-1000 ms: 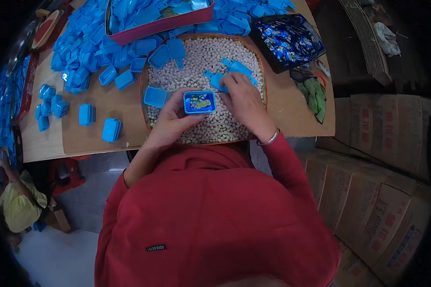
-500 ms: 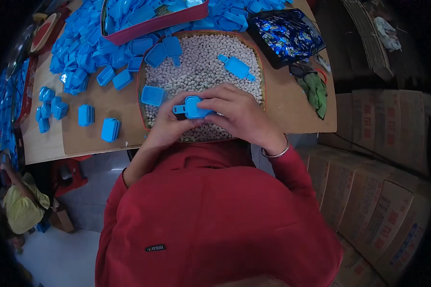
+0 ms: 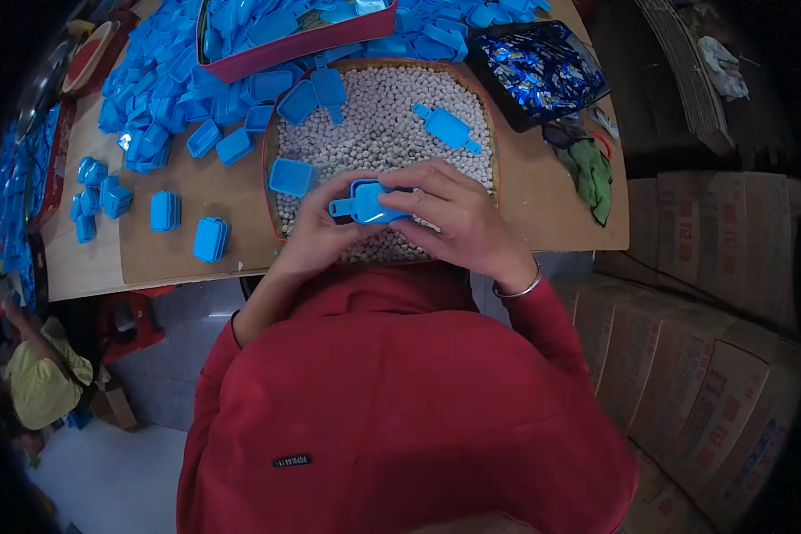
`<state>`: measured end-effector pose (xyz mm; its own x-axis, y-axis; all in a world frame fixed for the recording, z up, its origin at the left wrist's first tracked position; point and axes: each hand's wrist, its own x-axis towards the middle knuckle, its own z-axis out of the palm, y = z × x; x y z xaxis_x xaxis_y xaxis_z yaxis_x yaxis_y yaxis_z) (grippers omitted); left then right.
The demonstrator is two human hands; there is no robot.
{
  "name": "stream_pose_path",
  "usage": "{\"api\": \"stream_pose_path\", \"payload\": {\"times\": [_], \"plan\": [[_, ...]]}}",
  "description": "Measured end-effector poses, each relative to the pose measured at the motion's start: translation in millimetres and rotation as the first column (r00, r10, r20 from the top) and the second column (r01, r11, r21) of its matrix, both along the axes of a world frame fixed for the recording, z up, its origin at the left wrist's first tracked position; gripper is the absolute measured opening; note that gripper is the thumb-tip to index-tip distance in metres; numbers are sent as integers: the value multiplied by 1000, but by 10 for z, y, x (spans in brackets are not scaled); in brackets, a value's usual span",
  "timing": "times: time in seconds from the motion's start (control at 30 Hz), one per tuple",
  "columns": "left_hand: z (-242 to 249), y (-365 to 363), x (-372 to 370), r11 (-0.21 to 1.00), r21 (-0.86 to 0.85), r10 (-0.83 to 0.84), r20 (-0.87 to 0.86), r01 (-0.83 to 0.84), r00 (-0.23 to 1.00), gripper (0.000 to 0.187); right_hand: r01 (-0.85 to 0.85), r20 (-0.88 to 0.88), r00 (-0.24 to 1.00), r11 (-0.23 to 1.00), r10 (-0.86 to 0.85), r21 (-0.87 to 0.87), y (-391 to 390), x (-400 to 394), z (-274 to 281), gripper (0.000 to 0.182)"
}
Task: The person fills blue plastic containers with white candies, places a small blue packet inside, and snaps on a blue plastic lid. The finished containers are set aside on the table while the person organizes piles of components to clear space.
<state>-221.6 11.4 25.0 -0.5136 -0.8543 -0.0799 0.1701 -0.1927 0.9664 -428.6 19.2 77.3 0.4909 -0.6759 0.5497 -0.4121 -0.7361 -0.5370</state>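
Between my two hands is a small blue plastic case (image 3: 371, 203) with a tab on its left side. My left hand (image 3: 322, 222) grips its left part, and my right hand (image 3: 458, 214) has its fingers closed over its right part. Both hands are over the near part of a red-rimmed tray (image 3: 270, 191) full of small pale beads (image 3: 365, 111). On the beads lie an open blue box (image 3: 291, 177) at the left, a blue lid (image 3: 449, 130) at the right, and two more blue pieces at the upper left.
Loose blue pieces (image 3: 165, 80) are heaped at the back left, beside a pink-sided container (image 3: 303, 40). Small closed blue boxes (image 3: 211, 238) stand at the left. A black tray (image 3: 543, 71) of shiny blue pieces and a green cloth (image 3: 587, 178) lie right. Another person (image 3: 44, 374) is far left.
The blue case has turned slightly in my hands, and my right fingers have shifted along it. The whole view has moved a little, so the table appears slightly further right.
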Motion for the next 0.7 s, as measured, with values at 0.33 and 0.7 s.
{"api": "stream_pose_path", "payload": {"times": [0.33,0.7], "plan": [[-32,12,-15,999,-41,20,19,-19,1000,51,4,-28,1000,1000,-3,25,-8,16,0,29],[-104,-2,2,995,-95,2,15,0,1000,51,49,-14,999,998,-48,41,49,42,-97,33]]}}
